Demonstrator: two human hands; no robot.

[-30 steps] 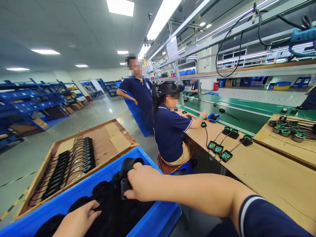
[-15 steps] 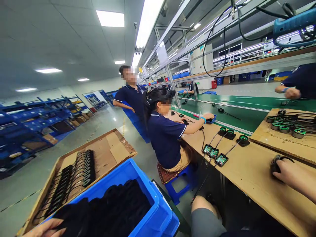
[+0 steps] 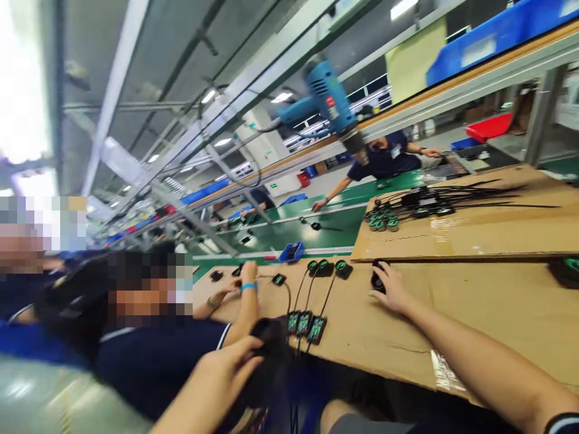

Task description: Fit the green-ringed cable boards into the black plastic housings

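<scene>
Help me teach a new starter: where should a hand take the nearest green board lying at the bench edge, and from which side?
Probably by the two long edges of the green board, coming from above. It lies flat on the cardboard-covered bench, its neighbours crowd its left side, and its cable runs off the far end, so the near-right side looks freest.
</scene>
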